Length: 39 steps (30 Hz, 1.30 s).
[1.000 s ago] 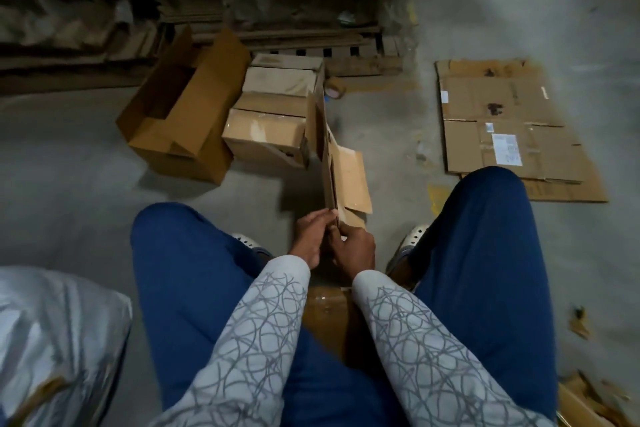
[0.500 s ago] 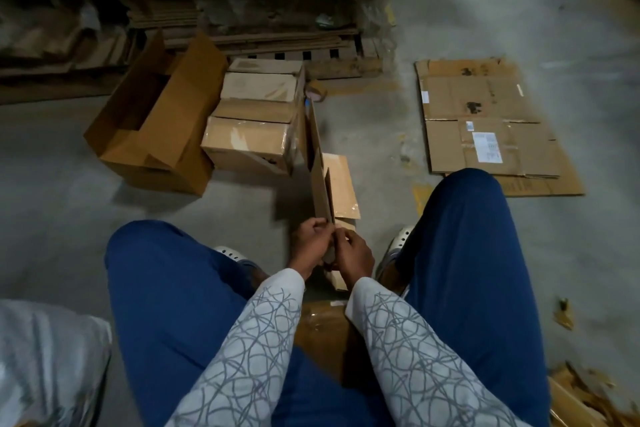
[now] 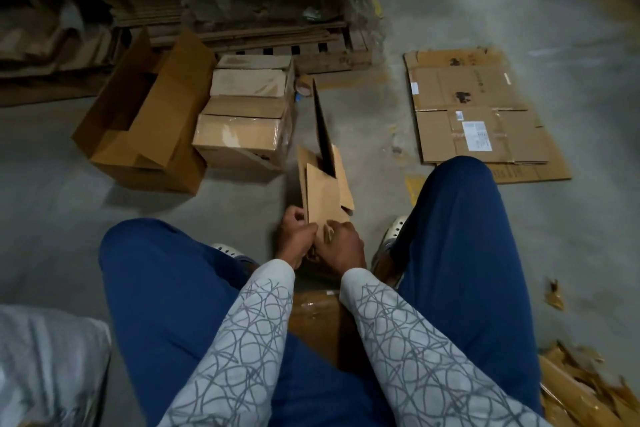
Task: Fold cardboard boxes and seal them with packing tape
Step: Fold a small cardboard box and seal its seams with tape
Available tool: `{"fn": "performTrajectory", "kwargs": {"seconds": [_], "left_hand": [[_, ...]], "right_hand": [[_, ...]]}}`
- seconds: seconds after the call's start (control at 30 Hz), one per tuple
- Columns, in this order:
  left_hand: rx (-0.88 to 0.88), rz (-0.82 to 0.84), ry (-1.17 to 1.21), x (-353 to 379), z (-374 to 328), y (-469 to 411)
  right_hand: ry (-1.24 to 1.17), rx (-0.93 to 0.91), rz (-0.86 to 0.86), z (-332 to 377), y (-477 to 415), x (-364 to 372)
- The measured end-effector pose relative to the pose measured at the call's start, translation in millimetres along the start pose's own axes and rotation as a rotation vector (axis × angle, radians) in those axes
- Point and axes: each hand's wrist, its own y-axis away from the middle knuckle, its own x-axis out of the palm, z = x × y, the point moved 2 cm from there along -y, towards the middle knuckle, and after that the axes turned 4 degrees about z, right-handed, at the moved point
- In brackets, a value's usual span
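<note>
**Both hands on a half-folded box, low between my knees**

I see my left hand and right hand close together, fingers curled, both gripping the near end of a collapsed cardboard box. The left pinches its left edge; the right clasps the bottom corner, thumb side against the board. The box stands on edge on the concrete floor, running straight away from my hands, with one long flap sticking up at its far end.

Beyond that flap, well past my fingertips, sits a roll of tape, partly hidden. Ahead and to the left of my left hand is a stack of taped boxes, and just beside those an open box lying on its side. Ahead and to the right of my right hand, a flattened carton lies flat on the floor. Behind my right wrist, far to the right, are torn cardboard scraps.
</note>
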Motion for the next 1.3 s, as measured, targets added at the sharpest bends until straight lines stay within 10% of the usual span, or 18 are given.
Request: {"fn": "performTrajectory", "kwargs": {"seconds": [0.73,1.3], "left_hand": [[0.076,0.131,-0.656,15.9,8.4,-1.8],[-0.178,-0.229,0.35,-15.6,-11.1,-14.5]], "right_hand": [[-0.231,0.341,-0.025,-22.4,-4.4,-16.1],[-1.161,0.564,-0.224,-23.8,-12.1,-9.9]]}}
